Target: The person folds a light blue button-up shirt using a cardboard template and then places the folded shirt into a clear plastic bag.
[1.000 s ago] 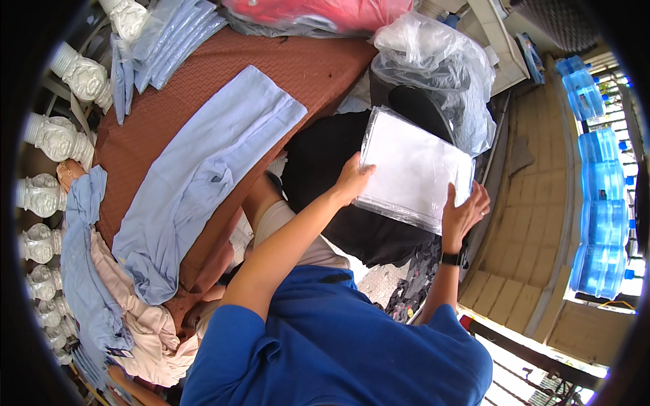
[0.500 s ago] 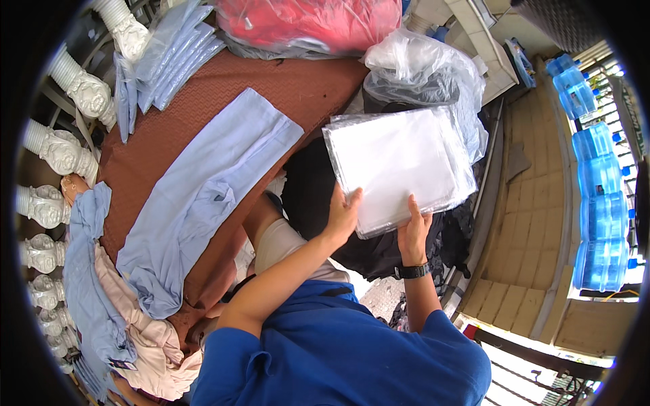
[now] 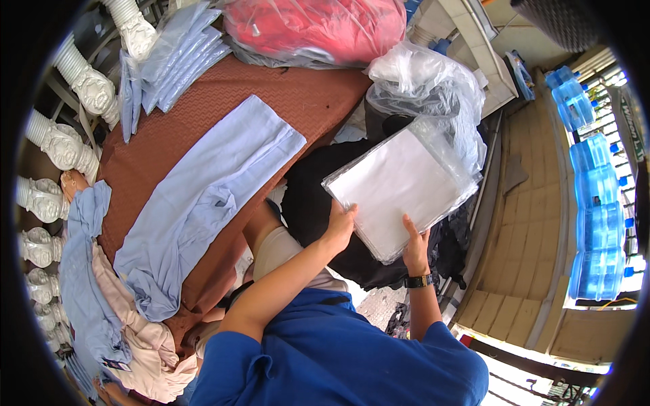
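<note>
Between my two hands is a stack of clear plastic bags (image 3: 406, 183) with a white face, held tilted above dark cloth. My left hand (image 3: 341, 222) grips its near left edge with the thumb on top. At the near right edge my right hand (image 3: 416, 247) holds it the same way, thumb up and fingers hidden underneath. To the left, a light blue folded garment (image 3: 217, 176), seemingly a pair of trousers, lies lengthwise on a brown-covered table (image 3: 325, 88), its near end crumpled.
Bagged blue garments (image 3: 183, 61) lie at the far left, beside a red bundle in clear plastic (image 3: 311, 30). A translucent plastic bag (image 3: 433, 74) stands beyond the stack. Ornate white balusters (image 3: 68, 149) line the left. Blue water bottles (image 3: 599, 216) stand far right. Black cloth (image 3: 308, 196) lies below.
Both hands have turned the stack clockwise and lowered its near edge slightly. The blue garment lies as before; the view has shifted a little.
</note>
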Action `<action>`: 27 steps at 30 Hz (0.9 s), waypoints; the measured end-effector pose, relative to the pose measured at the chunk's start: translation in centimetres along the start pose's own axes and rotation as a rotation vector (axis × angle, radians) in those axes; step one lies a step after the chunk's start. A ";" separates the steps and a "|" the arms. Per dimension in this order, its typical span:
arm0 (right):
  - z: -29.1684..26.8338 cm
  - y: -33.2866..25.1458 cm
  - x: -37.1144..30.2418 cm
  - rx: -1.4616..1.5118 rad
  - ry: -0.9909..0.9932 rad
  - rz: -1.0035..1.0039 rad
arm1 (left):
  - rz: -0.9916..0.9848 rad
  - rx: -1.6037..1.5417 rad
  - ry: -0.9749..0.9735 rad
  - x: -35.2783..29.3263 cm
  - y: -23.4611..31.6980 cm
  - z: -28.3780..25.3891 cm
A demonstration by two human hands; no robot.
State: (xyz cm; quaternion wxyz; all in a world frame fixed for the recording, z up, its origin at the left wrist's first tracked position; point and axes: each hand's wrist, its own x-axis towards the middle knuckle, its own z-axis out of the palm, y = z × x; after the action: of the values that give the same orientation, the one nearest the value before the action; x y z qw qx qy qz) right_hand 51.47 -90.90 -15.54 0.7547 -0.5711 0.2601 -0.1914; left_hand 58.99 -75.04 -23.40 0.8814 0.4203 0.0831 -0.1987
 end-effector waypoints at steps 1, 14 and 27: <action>0.1 0.1 -0.2 -0.025 0.000 -0.019 | 0.032 0.012 0.018 -0.4 0.5 0.8; 9.8 -23.7 25.5 -0.207 -0.362 -0.411 | -0.254 0.569 -0.274 -6.2 12.6 -5.6; 12.2 -14.1 41.9 -0.903 -0.014 -0.131 | -0.425 0.377 0.084 -19.9 11.6 -17.4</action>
State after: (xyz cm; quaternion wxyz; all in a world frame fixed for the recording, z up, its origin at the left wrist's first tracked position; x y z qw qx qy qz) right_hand 92.20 -109.99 -6.72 0.4182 -0.8594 0.2758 -0.1023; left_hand 46.19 -49.40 -19.96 0.7221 0.5579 0.1672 -0.3734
